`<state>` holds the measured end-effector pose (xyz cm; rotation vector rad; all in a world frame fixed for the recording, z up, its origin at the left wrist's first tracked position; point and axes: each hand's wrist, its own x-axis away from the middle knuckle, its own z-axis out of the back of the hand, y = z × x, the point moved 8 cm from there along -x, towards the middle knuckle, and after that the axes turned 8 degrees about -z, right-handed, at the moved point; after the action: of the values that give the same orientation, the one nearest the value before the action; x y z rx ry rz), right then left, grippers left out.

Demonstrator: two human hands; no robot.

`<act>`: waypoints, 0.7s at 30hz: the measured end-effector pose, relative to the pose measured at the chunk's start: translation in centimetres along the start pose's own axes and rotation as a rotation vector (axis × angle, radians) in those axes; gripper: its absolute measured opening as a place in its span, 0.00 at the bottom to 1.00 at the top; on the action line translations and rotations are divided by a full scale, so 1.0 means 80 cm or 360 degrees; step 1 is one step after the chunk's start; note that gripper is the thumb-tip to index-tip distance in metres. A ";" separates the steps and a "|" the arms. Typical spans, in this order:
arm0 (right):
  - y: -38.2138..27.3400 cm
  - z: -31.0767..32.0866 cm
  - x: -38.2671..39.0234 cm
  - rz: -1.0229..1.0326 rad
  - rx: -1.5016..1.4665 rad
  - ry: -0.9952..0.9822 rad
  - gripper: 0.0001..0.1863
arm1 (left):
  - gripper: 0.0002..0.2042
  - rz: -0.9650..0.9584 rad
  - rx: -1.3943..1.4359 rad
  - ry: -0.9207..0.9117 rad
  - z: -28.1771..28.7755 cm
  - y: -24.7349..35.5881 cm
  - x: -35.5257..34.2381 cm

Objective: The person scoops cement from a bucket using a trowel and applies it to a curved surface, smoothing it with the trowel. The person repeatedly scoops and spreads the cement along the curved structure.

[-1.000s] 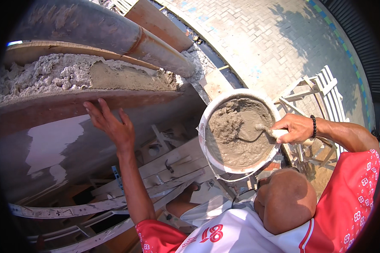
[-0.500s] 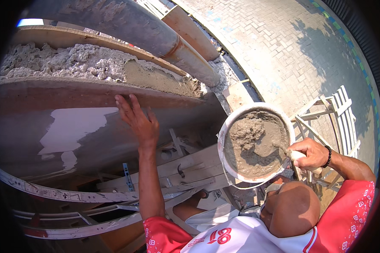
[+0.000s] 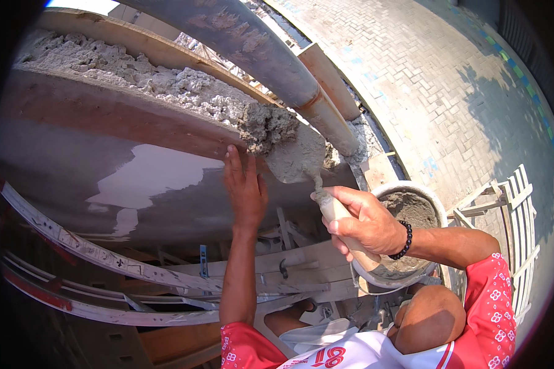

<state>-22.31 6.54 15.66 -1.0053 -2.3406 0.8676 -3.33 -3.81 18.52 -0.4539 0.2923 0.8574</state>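
My right hand is wrapped round the pale handle of a trowel. Its mortar-coated blade reaches the top of the wall, below the round pipe. A dark, wet lump of mortar lies at the blade's far end, against the rough mortar bed. My left hand holds nothing. Its fingers are stretched out, with the tips on the reddish-brown facing just below the lump. Behind my right hand and wrist stands a white bucket of wet grey mortar, partly hidden by them.
A thick grey pipe slants over the wall top, and a wooden plank edges the far side. Ladder rails curve across the lower left. A hammer and a blue level lie below. White slatted wood stands at right.
My right hand has brought the trowel from the bucket up and left to the wall top, with a mortar lump now there. The view has shifted; my left hand stays at the facing.
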 end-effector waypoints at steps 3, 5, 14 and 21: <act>-0.006 -0.017 -0.015 0.0098 0.0024 0.0227 0.26 | 0.27 0.0021 0.0073 0.0015 -0.001 0.006 -0.004; -0.010 -0.026 -0.026 0.0167 0.0051 0.0296 0.26 | 0.27 0.0041 0.0098 0.0020 -0.002 0.009 -0.006; -0.025 -0.048 -0.097 0.0462 0.0246 0.0594 0.15 | 0.26 -0.0009 0.0133 0.0126 -0.004 0.008 -0.005; -0.030 -0.075 -0.115 0.0799 0.1264 0.0632 0.26 | 0.26 0.0303 0.0574 0.0070 -0.007 -0.002 0.002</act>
<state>-13.98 0.51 20.17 -1.2441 -1.2301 1.4572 -3.19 -4.09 17.98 -0.1092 0.5268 0.9570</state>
